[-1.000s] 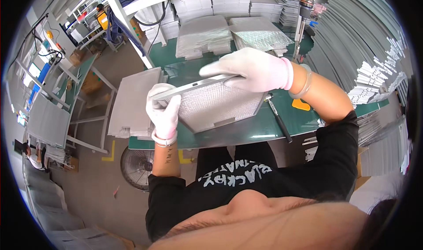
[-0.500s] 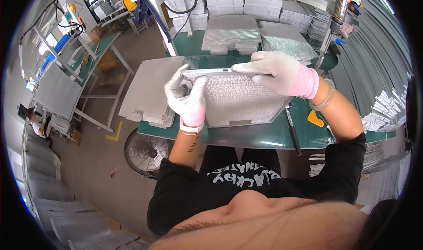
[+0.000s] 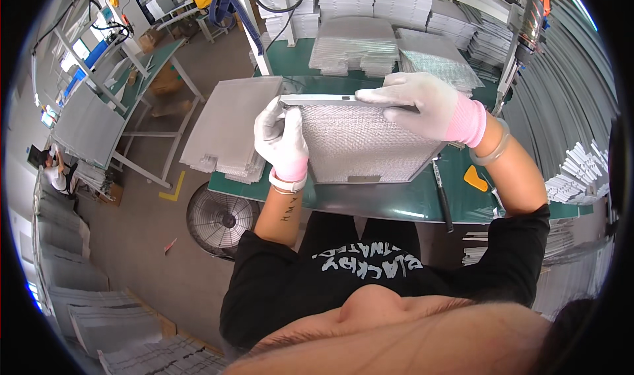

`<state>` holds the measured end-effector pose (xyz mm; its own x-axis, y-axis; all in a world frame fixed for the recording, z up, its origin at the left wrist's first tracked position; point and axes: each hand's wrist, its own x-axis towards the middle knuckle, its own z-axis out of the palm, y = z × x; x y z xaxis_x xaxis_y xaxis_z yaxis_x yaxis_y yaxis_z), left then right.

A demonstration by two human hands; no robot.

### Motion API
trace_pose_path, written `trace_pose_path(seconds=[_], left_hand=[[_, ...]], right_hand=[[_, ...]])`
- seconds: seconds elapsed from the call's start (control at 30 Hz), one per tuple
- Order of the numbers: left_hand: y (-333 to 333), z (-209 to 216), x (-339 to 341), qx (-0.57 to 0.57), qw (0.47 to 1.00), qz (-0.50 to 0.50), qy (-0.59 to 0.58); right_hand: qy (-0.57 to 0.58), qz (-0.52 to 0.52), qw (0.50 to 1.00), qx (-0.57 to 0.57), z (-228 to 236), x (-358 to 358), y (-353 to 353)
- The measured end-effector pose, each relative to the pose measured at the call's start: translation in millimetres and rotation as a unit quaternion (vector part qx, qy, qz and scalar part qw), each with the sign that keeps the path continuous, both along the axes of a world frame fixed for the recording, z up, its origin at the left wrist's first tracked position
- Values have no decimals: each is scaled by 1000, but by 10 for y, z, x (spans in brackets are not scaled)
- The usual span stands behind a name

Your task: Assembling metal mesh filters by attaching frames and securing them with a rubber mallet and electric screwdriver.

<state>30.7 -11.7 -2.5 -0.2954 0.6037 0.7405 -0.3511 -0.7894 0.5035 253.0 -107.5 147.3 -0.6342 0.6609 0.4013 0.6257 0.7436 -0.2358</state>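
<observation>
At a green bench [image 3: 370,198], we clamp 1 silver panel [image 3: 363,144], left hand [image 3: 282,136] at its corner, right hand [image 3: 426,105] along its top.

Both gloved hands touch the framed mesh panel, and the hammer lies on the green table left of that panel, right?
Not quite: in the head view, the hammer lies on the green table to the right of the framed mesh panel. The rest stands.

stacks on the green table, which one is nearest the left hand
The grey stack at the table's left end, just left of the left hand; the others lie farther back, beyond the held panel.
</observation>
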Motion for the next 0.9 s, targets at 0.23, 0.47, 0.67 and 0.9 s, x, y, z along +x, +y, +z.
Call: trace_pose_path(seconds=[0.23,0.47,0.67,0.9], left_hand=[[15,125,-20,57,987,-140,-63],[63,61,-103,-4,997,-65,37],[147,11,-91,159,977,-75,122],[218,-154,-89,75,986,-123,87]], right_hand=[[-10,-1,1000,27,-18,1,-5],[1,-4,1000,9,-53,23,25],[-5,-20,1000,-22,-14,18,-4],[73,-136,948,279,-222,239,-480]])
